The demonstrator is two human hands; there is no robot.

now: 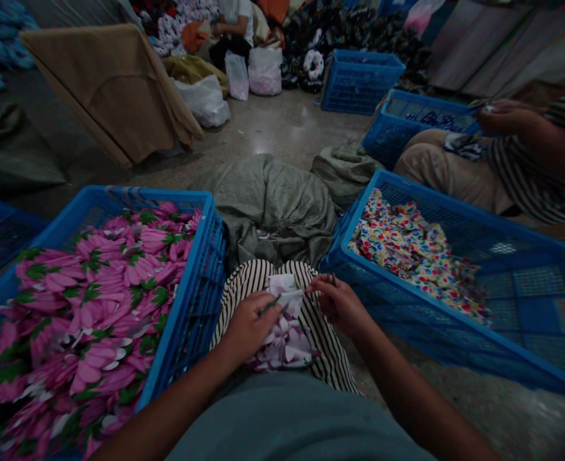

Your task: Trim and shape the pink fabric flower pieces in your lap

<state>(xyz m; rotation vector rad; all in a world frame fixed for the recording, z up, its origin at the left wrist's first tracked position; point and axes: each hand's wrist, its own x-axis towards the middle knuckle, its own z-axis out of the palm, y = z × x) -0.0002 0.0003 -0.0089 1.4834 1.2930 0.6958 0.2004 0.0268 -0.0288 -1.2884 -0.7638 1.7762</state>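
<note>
My left hand [255,321] is closed on a white and pink fabric piece [287,298] with a bit of green at the fingertips, above my striped lap. Beneath it, more pale pink and white pieces [286,346] lie heaped on my lap. Just to the right of the cloth, my right hand [337,302] is closed, thumb and forefinger pinched, with something small and dark against the fingers that is too dim to make out. Pink petal-shaped pieces with green tops [114,275] fill the blue crate [210,202] on the left.
On the right, a blue crate [517,240] holds colourful patterned pieces [417,256]. Grey-green sacks [273,192] lie ahead of my knees. A person in striped clothing [513,160] sits at right by another blue crate [383,121]. A brown cloth-covered panel [104,83] stands at left.
</note>
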